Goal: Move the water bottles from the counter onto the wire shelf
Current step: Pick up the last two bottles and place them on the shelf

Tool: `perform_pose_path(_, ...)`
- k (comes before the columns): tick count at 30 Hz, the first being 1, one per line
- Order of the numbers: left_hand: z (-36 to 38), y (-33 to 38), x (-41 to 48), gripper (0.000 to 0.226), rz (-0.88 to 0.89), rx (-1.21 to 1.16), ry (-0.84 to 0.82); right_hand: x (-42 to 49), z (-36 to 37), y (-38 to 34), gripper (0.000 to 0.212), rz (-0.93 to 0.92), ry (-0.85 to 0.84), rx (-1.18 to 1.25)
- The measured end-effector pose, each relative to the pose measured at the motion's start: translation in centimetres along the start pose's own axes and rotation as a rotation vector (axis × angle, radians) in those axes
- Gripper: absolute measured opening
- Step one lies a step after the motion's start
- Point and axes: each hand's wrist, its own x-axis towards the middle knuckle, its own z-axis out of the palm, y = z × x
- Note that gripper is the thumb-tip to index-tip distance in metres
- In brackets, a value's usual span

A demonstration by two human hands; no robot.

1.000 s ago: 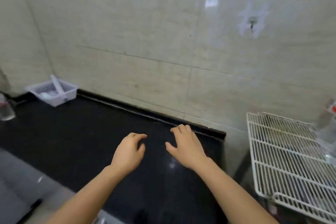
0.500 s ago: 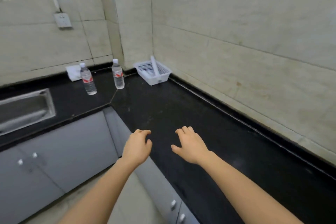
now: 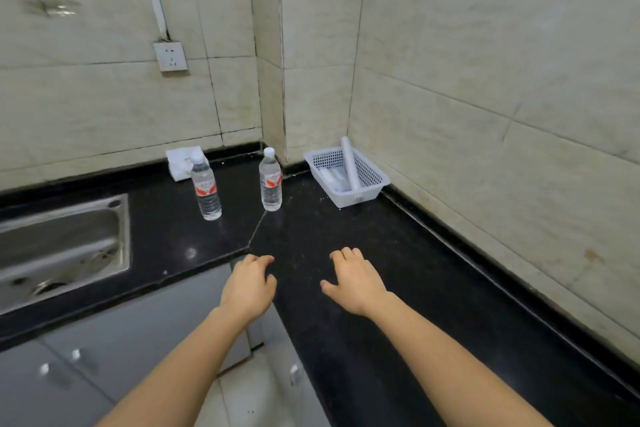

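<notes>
- A kitchen: a black L-shaped counter lies beneath the right hand and runs on ahead.
- A steel sink is sunk into it, left of the left hand.
- Grey cabinets with knobs stand below the left hand.
- Tiled walls with a socket rise well ahead.

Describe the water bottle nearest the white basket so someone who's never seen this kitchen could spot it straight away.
Find the corner of the black counter where the tiled walls meet. Two clear, red-labelled bottles stand there, left of the white basket. It is the right bottle, at the far end of the counter's diagonal seam; the left bottle stands nearer the sink, before a white packet.
</notes>
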Motion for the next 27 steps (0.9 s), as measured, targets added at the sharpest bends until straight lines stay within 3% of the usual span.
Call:
perform_pose_path(15, -5.4, -12.5, 19.5, 0.055, -0.16, 0.0, 0.015, 23.6, 1.3, -7.4, 0.056, 0.042, -0.066, -0.003)
perform_pose_path(20, -8.0, -16.0, 27.7, 0.062, -0.16, -0.093, 0.118, 31.0, 0.9, -9.2, 0.059, 0.135, -0.038, 0.063)
perform_pose_path(24, -9.4, -17.7, 32.6, 0.072, -0.072, -0.117, 0.187, 36.3, 0.3, -10.0, 0.058, 0.239, 0.064, 0.163)
perform_pose_path(27, -10.0, -18.8, 35.1, 0.071, 0.026, -0.114, 0.174, 39.3, -0.2, -10.4, 0.072, 0.268, 0.116, 0.151)
